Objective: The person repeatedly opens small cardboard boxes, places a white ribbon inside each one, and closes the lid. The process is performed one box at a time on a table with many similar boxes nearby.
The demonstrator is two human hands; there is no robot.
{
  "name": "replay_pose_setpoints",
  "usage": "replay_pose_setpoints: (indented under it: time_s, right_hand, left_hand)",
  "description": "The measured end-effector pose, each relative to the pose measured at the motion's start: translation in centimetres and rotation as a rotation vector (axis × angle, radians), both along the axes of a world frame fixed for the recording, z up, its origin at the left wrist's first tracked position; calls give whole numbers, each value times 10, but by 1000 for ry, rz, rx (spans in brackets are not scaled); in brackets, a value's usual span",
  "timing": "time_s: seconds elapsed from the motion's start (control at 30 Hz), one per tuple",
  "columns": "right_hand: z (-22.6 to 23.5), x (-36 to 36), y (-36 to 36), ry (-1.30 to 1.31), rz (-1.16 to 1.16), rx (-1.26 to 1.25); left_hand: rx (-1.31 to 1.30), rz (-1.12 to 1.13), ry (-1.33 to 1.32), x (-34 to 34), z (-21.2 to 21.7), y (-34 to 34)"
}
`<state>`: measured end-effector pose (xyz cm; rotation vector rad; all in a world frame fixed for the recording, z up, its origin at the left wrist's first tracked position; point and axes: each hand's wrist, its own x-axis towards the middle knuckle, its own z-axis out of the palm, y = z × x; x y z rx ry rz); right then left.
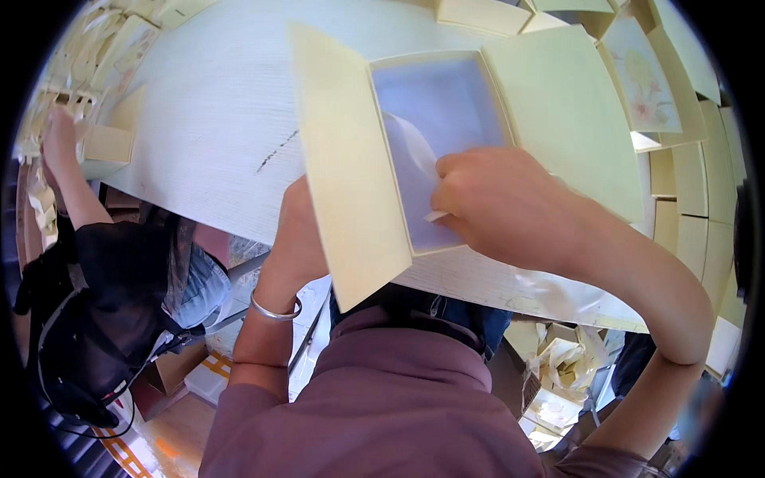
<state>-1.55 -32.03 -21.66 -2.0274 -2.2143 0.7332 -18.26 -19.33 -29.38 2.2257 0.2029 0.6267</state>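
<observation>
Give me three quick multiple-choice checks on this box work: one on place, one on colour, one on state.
1. Where is the right hand?
A. inside the open box
B. under the table
C. on a far stack

2. What colour is the box flap?
A. red
B. pale yellow
C. black

3. How does the box stand?
A. shut
B. crushed flat
C. open

A: its fingers pinch the white sheet in the tray.
B: the cream card shows it.
C: flaps are spread and the inside is bare.
</observation>
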Motion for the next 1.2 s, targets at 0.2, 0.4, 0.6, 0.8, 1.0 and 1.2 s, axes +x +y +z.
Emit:
replay_pose_setpoints:
  time_s: [0.2,0.4,0.6,0.8,1.0,1.2]
  right_hand:
    - [-9,1,3,214,-193,37]
    - [-16,1,3,269,-188,91]
    - [-13,-2,0,196,-217,25]
    - [-16,-5,-4,224,-168,24]
    - [-19,-3,-3,286,-161,76]
    - [-23,2,5,397,-147,10]
  left_hand:
    - [-10,-11,73,-1,-2,4]
    - [-13,-42,100,7,-4,1]
    - [2,-62,103,13,-5,0]
    - [13,-66,102,14,-6,-4]
    - [18,-73,107,14,-6,-6]
    - [36,-68,108,11,0,-9]
